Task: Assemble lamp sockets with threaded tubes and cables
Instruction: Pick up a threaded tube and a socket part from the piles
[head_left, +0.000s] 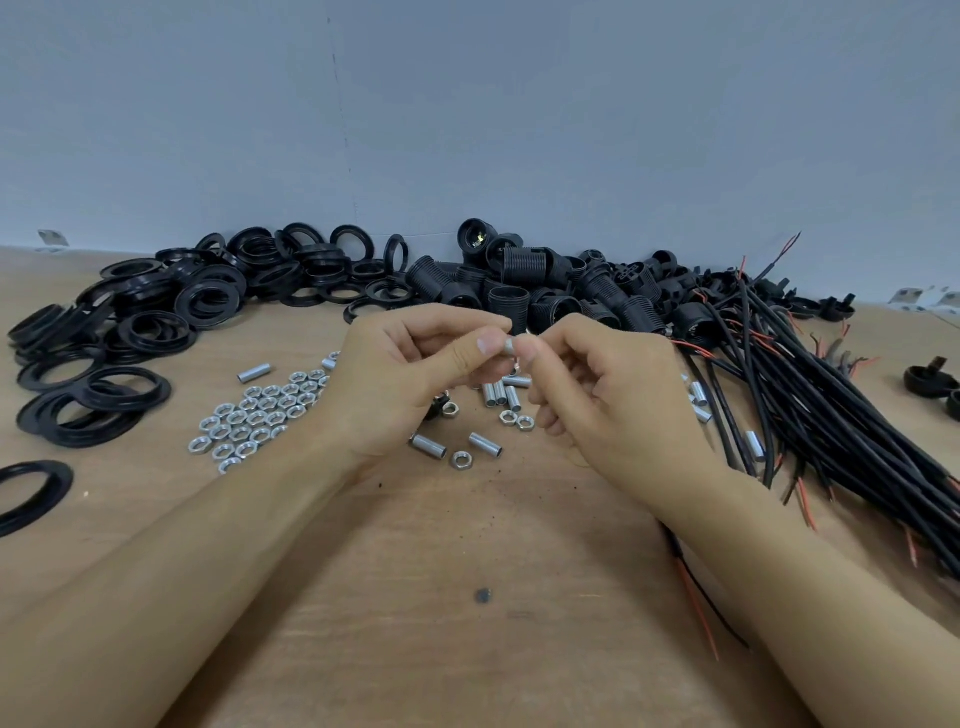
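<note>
I see both hands raised together above the wooden table (467, 545). The left hand (410, 379) pinches a small threaded tube (509, 345) between thumb and forefinger, and the right hand (597, 395) pinches its other end, fingertips nearly meeting those of the left. Something may sit on the tube's end, possibly a nut, but fingers hide it. Directly below the hands lie loose tubes (498, 392) and a patch of nuts (260, 410) to the left. Lamp sockets (545, 291) are piled just behind the hands, rings (171, 312) far left, cables (810, 395) right.
</note>
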